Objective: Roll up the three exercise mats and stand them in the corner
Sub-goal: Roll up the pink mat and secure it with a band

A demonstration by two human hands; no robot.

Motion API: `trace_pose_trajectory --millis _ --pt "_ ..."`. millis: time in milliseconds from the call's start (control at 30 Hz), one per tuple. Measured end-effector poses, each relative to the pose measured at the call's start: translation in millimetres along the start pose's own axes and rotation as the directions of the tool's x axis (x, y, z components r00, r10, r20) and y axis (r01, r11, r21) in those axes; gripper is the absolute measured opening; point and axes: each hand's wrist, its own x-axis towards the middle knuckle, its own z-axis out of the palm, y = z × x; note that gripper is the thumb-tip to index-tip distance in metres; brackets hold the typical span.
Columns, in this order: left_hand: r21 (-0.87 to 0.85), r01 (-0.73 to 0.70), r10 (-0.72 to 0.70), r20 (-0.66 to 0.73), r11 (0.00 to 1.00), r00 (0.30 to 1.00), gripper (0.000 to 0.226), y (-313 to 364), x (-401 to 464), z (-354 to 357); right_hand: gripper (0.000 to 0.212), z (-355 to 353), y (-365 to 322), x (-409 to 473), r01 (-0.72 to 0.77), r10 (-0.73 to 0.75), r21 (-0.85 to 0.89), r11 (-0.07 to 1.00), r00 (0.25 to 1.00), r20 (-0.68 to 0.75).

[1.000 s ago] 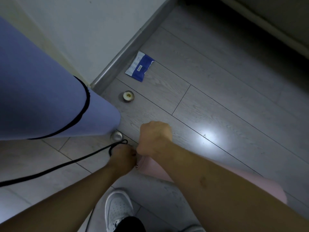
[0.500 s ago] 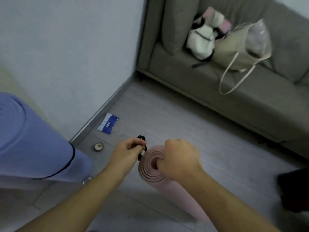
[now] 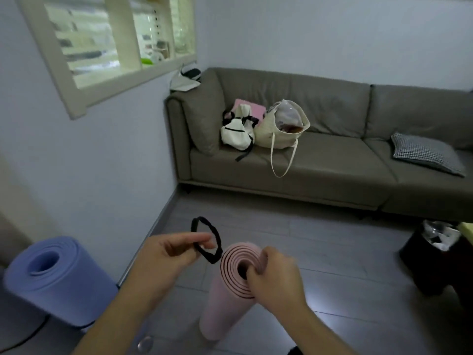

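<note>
The person is partway through securing the second mat. The rolled pale-pink exercise mat (image 3: 225, 298) stands tilted on the grey plank floor (image 3: 332, 252), its spiral end up. The right hand (image 3: 275, 275) curls over that top rim, fingers hooked into the hollow core, keeping the roll tight and upright. The left hand (image 3: 166, 254) pinches a black elastic loop (image 3: 207, 239) between thumb and fingers, holding it just beside the mat's top edge, apparently not yet around it.

The step in hand looks like banding the roll. The next move probably calls for stretching the loop wide enough to clear the rim and sliding it down over the end, while the right hand shifts without letting the layers spring loose.

The rolled blue foam mat (image 3: 55, 280) already stands against the pale wall (image 3: 89, 162) to the left, with a strip of bare floor between the two rolls. Ahead, open floor runs to the grey-brown sofa (image 3: 320, 175); a dark waste bin (image 3: 432, 262) sits to the right. The third mat is not in view.
</note>
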Motion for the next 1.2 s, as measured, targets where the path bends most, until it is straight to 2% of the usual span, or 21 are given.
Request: trace_pose_trajectory --millis 67,100,167,233,267,300,367,433,467,533,633,700,767,867,967,1067,1200 --pt "0.203 0.024 -0.040 0.075 0.979 0.996 0.023 5 -10 1 0.019 4 1 -6 -0.012 0.012 0.061 0.998 1.000 -0.002" --pt "0.361 0.021 -0.062 0.103 0.932 0.993 0.019 3 -12 1 0.018 5 1 -8 -0.017 0.017 0.080 0.997 1.000 0.002" --pt "0.685 0.006 -0.109 0.108 0.729 0.988 0.008 0 -11 1 0.018 6 -1 -10 -0.021 0.019 0.101 0.995 1.000 0.016" --pt "0.870 0.004 -0.096 0.051 0.494 0.994 0.014 -3 -6 1 0.019 4 -1 -8 -0.014 0.012 0.098 0.995 1.000 0.021" --pt "0.901 0.004 -0.072 0.030 0.433 0.997 0.008 -3 -5 2 0.017 3 1 -5 -0.004 0.002 0.095 0.996 1.000 0.024" --pt "0.908 0.004 -0.042 0.015 0.419 0.999 0.015 -3 -4 4 0.015 0 3 -3 0.002 -0.004 0.088 0.996 1.000 0.028" --pt "0.886 -0.016 0.002 0.017 0.464 1.000 0.036 -9 0 5 0.011 -8 7 3 0.026 -0.030 0.060 0.998 0.998 0.063" --pt "0.847 -0.013 -0.029 0.034 0.532 0.999 0.045 -9 1 10 0.009 -15 12 10 0.095 -0.099 0.032 0.995 0.984 0.149" --pt "0.820 -0.013 -0.046 0.048 0.572 0.998 0.046 -10 3 12 0.012 -18 13 13 0.145 -0.146 0.020 0.989 0.968 0.202" --pt "0.797 0.011 -0.077 0.045 0.604 0.996 0.046 -14 8 16 0.036 -22 14 20 0.278 -0.261 -0.025 0.960 0.927 0.269" --pt "0.744 0.132 -0.088 -0.099 0.655 0.991 0.045 -15 11 18 0.052 -24 11 32 0.466 -0.408 -0.134 0.875 0.857 0.316" --pt "0.723 0.195 -0.064 -0.205 0.663 0.977 0.040 -15 9 16 0.052 -24 8 39 0.579 -0.489 -0.191 0.793 0.791 0.368" --pt "0.734 0.210 -0.061 -0.225 0.646 0.972 0.035 -16 9 15 0.047 -21 6 44 0.671 -0.562 -0.218 0.709 0.724 0.400" --pt "0.737 0.176 -0.129 -0.121 0.652 0.984 0.032 -25 9 20 0.037 -14 2 47 0.739 -0.646 -0.226 0.635 0.668 0.369" --pt "0.659 0.167 -0.206 -0.018 0.734 0.978 0.026 -34 7 36 0.029 -8 -6 49 0.766 -0.700 -0.286 0.575 0.642 0.312" --pt "0.574 0.208 -0.228 -0.039 0.792 0.973 0.029 -39 13 52 0.030 1 -8 51 0.780 -0.737 -0.322 0.536 0.619 0.271" --pt "0.482 0.267 -0.207 -0.174 0.835 0.963 0.037 -44 36 58 0.031 8 -9 56 0.785 -0.756 -0.319 0.531 0.609 0.240"
